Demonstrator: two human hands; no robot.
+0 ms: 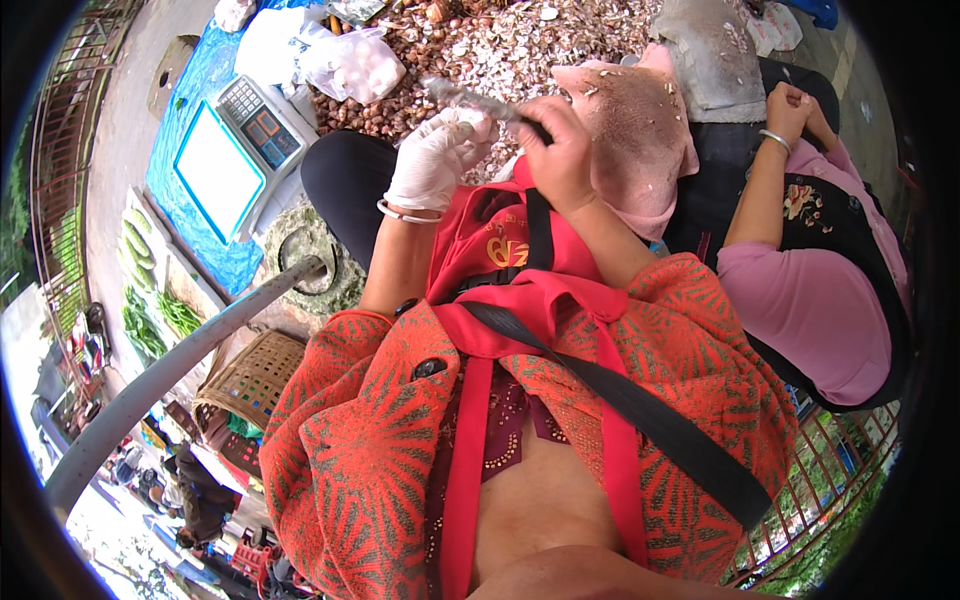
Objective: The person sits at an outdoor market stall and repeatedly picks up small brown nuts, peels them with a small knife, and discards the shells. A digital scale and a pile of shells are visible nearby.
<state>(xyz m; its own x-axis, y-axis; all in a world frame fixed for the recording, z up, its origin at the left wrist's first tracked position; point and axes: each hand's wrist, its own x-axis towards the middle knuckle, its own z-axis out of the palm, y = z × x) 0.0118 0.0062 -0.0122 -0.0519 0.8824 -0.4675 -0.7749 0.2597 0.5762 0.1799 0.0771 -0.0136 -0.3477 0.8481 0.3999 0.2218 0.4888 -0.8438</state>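
My left hand, in a white glove, pinches a small pale piece whose kind I cannot tell. Bare, my right hand is closed around the dark handle of a knife with a smeared blade. The blade points left and passes just above the gloved fingers. Beyond both hands lies a heap of small brown bulbs or tubers, with whitish peelings or scraps spread to its right. A soiled pink towel rests right of my right hand.
A digital scale stands on blue plastic sheeting at left, beside white plastic bags. A metal pole rises from a stone base near a woven basket. At right sits another person, hands together.
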